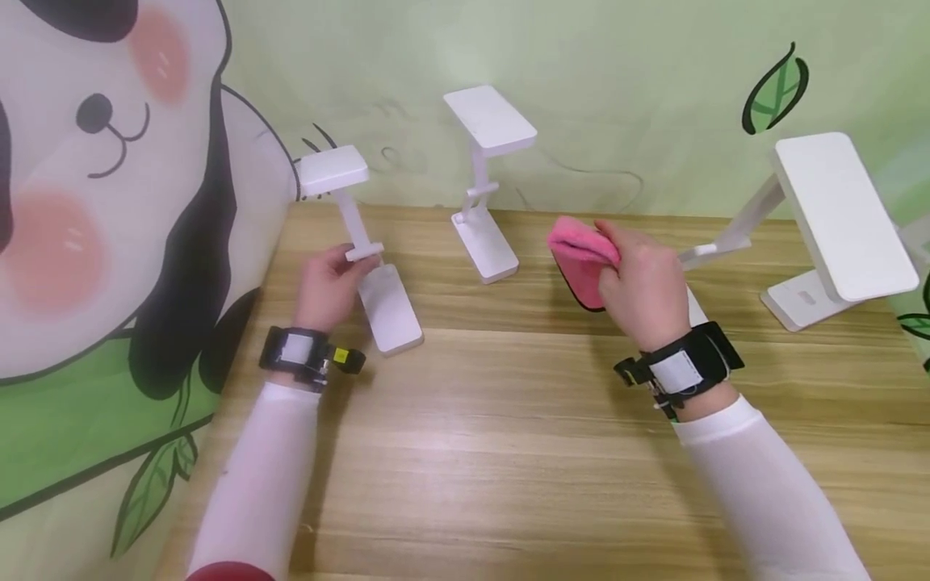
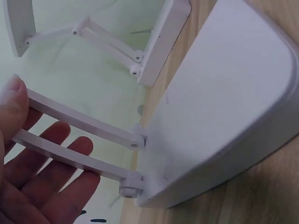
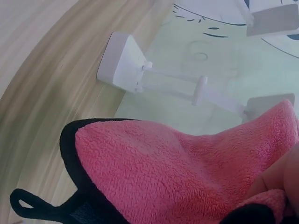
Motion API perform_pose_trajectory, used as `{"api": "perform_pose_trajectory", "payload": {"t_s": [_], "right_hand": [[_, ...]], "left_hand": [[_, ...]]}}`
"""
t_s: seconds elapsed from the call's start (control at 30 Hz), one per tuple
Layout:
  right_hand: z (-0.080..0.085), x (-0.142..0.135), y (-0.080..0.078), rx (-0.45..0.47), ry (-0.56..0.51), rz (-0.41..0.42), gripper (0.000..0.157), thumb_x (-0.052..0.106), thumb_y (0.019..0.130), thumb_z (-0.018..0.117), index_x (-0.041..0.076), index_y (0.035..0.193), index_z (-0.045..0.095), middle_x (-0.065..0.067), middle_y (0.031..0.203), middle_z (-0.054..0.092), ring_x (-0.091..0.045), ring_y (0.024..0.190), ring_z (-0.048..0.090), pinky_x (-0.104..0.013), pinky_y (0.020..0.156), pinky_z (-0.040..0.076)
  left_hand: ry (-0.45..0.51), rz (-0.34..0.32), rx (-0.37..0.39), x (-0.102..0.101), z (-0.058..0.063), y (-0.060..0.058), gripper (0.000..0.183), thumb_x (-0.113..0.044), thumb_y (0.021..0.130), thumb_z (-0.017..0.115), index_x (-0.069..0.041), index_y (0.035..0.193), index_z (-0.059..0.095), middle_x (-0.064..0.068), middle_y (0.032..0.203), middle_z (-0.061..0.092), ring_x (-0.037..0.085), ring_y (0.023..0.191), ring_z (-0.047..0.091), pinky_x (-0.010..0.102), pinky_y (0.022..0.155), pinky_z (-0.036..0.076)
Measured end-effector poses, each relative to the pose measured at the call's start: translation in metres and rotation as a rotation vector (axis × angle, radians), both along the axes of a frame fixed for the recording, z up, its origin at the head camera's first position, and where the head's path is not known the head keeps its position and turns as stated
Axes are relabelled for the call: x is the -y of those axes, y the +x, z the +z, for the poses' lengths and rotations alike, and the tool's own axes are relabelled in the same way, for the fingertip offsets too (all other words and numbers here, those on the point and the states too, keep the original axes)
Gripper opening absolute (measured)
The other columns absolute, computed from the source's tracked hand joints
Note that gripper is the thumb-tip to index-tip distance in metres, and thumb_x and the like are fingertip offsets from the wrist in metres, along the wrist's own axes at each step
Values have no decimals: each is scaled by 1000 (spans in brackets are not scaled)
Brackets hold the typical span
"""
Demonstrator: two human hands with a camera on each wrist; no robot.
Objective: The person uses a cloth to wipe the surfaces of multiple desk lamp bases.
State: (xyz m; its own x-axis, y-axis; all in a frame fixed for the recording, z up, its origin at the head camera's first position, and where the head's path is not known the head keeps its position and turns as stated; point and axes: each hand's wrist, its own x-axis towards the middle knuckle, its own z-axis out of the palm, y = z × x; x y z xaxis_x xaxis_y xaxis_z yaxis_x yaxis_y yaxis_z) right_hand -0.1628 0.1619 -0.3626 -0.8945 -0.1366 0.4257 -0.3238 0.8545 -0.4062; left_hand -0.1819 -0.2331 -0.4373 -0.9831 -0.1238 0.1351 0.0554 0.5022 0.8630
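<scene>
My left hand (image 1: 330, 282) holds the folding arm (image 2: 79, 119) of a white desk lamp (image 1: 392, 311) at the left of the table. In the left wrist view, the thumb lies on one bar and the fingertips show behind the other. The lamp's base rests on the wood. My right hand (image 1: 647, 278) grips a folded pink fluffy cloth (image 3: 154, 163) above the table. Black trim edges the cloth, and a black hanging loop (image 3: 35, 205) sticks out at its corner. Just right of this hand stands another white lamp, its head (image 1: 846, 218) raised and its base partly hidden by the hand.
A white lamp (image 1: 494, 250) stands between my hands near the back edge. At the far right, another lamp base (image 1: 802, 298) shows, its upper part mostly hidden. A painted wall (image 1: 625, 105) rises behind the wooden table (image 1: 479, 452), with a panda at the left.
</scene>
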Motion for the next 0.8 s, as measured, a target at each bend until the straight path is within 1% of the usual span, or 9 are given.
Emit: {"api": "perform_pose_trajectory", "payload": {"t_s": [0.1,0.17,0.23,0.33,0.4,0.47,0.57,0.67,0.8], "right_hand": [[-2,12,-1,-24,-16,22,48,-6,80,53,2,126,66,-19,111,70,-34,102,65,-53,85,54],[-3,28,-1,-36,-23,54,50,-7,79,56,3,126,65,-18,113,70,-33,103,64,-52,86,54],[-7,51,1,-51,-18,116,47,-4,82,64,3,128,64,-18,118,68,-32,107,63,-49,89,54],[-20,95,6,-95,26,259,54,-4,79,71,3,132,61,-18,126,64,-31,113,59,-45,92,53],[-36,125,12,-128,92,393,54,0,82,74,3,134,59,-19,131,60,-30,118,56,-41,98,50],[-54,150,20,-139,204,526,51,-1,87,69,4,137,56,-18,136,57,-29,125,51,-40,104,44],[-78,173,35,-99,411,684,42,6,98,59,6,140,54,-16,143,52,-30,133,42,-42,111,35],[-89,181,48,-28,548,757,41,7,101,54,9,141,53,-13,147,48,-31,137,36,-45,114,31],[-87,181,55,45,567,780,44,3,98,54,11,142,53,-10,149,46,-30,138,34,-44,115,29]], "left_hand": [[17,-41,0,-2,-1,1,37,-42,93,68,-16,119,70,3,113,71,13,95,62,34,76,51],[31,-64,1,-1,-1,1,40,-46,94,66,-17,120,69,2,112,71,17,96,62,34,75,51],[43,-85,14,1,0,1,43,-50,94,64,-17,120,69,3,112,71,21,96,62,33,71,50],[42,-114,50,5,2,1,47,-56,93,61,-18,119,69,5,108,71,29,89,59,32,62,46],[27,-134,67,8,4,1,49,-58,93,60,-18,119,69,8,106,71,32,84,57,32,58,44],[4,-151,72,10,7,2,51,-60,92,59,-18,120,70,7,105,72,30,84,57,31,59,44],[-30,-172,60,12,9,2,52,-60,93,59,-17,120,70,6,106,72,26,84,57,34,61,44],[-82,-192,35,12,10,2,49,-56,95,57,-16,121,70,4,108,72,22,88,59,38,67,47],[-160,-208,11,9,9,0,47,-52,99,53,-13,122,66,8,112,71,20,100,64,44,81,54]]}}
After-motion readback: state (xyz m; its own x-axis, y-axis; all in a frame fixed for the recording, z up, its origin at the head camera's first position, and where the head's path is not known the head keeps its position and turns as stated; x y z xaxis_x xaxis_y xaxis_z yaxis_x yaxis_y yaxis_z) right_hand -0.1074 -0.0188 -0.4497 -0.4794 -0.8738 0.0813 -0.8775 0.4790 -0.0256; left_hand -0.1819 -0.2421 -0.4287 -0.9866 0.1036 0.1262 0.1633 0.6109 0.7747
